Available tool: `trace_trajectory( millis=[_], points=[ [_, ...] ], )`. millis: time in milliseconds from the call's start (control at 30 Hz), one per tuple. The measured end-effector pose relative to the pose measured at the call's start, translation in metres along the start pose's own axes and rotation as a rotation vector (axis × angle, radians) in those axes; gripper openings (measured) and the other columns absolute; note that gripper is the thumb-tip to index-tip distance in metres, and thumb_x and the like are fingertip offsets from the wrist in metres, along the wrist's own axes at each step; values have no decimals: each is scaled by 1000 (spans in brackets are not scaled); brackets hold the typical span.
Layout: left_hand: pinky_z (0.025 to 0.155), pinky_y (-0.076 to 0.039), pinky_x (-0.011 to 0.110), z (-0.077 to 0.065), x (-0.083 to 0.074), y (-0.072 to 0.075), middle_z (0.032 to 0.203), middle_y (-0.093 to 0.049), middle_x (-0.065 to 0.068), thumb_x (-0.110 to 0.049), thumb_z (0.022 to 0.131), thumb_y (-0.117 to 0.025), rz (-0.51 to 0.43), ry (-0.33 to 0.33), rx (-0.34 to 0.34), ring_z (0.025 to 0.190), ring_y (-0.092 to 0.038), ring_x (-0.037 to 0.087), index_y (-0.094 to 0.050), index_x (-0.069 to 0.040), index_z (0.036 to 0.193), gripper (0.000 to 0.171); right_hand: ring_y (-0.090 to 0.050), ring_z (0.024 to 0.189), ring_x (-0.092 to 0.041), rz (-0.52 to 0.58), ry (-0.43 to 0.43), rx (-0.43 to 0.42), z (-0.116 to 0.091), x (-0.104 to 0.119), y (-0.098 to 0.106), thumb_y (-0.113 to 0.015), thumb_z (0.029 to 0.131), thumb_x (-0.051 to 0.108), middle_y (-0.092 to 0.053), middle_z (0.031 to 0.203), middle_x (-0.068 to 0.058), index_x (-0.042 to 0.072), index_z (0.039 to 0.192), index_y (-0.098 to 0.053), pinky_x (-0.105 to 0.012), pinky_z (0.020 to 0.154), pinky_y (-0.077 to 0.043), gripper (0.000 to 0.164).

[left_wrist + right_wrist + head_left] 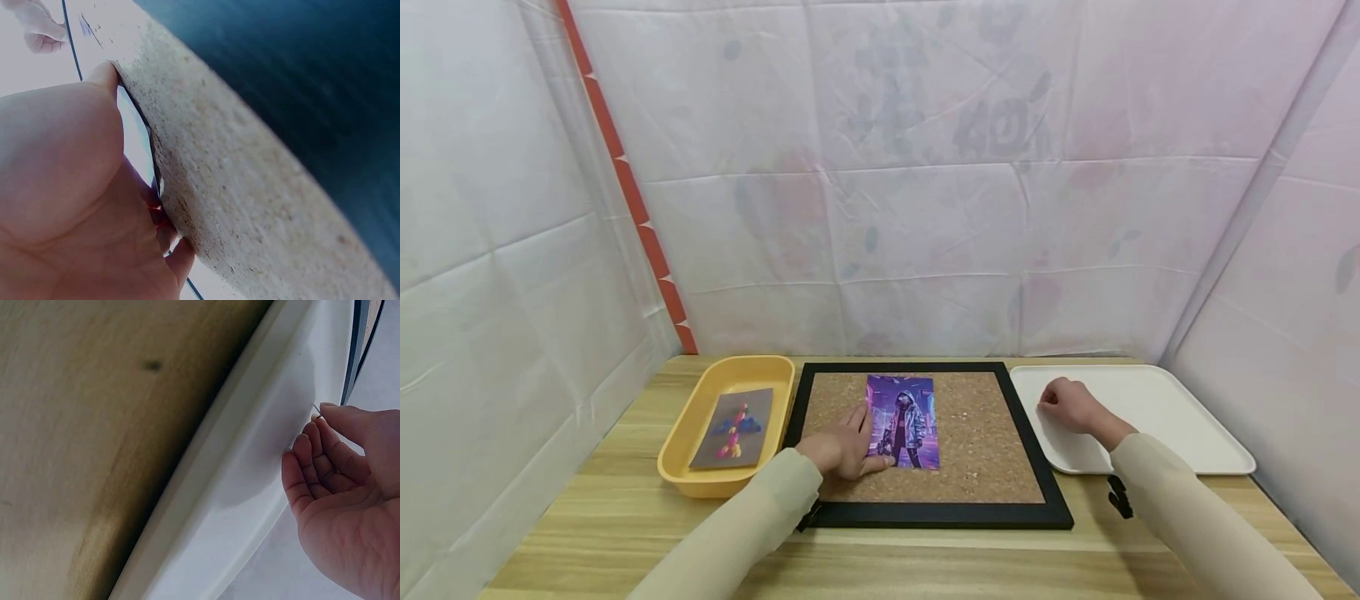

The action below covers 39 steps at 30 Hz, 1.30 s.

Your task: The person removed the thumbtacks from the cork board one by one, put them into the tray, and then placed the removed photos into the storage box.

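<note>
A purple picture card [912, 400] with a hooded figure lies upright on the black-framed cork board [988, 437]. My left hand [842, 443] rests on the card's lower left side, fingers spread and thumb along its bottom edge. In the left wrist view the card's edge [139, 134] bows up a little from the cork beneath the hand. Over the left part of the white tray [1157, 417], my right hand [1073, 406] pinches a small thumbtack [317, 410] between thumb and forefinger. Its thin metal point sticks out past the fingertips; most of its head is hidden.
On the left stands a yellow basin [758, 363] holding a grey card [733, 429] with a pink and blue design. All of this sits on a wooden table [595, 508]. White sheeting [925, 208] hangs behind and at both sides.
</note>
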<state>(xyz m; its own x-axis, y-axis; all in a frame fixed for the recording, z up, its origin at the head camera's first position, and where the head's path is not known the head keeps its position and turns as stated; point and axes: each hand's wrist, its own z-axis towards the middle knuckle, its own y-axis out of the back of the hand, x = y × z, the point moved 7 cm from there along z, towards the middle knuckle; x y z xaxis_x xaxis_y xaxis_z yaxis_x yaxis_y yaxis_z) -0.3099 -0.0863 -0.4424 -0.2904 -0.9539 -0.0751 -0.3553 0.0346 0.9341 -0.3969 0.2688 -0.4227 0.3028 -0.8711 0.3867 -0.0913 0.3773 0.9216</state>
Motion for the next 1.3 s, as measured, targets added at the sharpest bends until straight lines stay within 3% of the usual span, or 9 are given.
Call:
trace_trajectory(
  millis=[567, 1000, 1300],
  points=[
    [125, -23, 42, -1, 0, 1, 171, -12, 13, -65, 101, -45, -3, 3, 2, 157, -14, 28, -20, -3, 163, 91, -59, 73, -23, -1, -13, 14, -3, 1, 0, -67, 92, 2, -68, 81, -12, -6, 87, -70, -37, 65, -50, 10],
    [125, -24, 43, -1, 0, 0, 171, -12, 12, -66, 101, -45, -3, 7, 0, 157, -14, 28, -21, -4, 163, 91, -56, 70, -18, 23, 8, 22, -7, 6, 14, -70, 93, 11, -66, 78, -5, -1, 87, -69, -34, 61, -47, 14],
    [125, -24, 43, -1, 0, 0, 172, -11, 12, -64, 101, -46, -17, 0, -2, 157, -14, 28, -21, -4, 163, 89, -64, 84, -25, 41, 33, 0, -5, 21, 29, -63, 99, 16, -68, 92, -11, -2, 97, -68, -38, 66, -53, 19]
  ],
)
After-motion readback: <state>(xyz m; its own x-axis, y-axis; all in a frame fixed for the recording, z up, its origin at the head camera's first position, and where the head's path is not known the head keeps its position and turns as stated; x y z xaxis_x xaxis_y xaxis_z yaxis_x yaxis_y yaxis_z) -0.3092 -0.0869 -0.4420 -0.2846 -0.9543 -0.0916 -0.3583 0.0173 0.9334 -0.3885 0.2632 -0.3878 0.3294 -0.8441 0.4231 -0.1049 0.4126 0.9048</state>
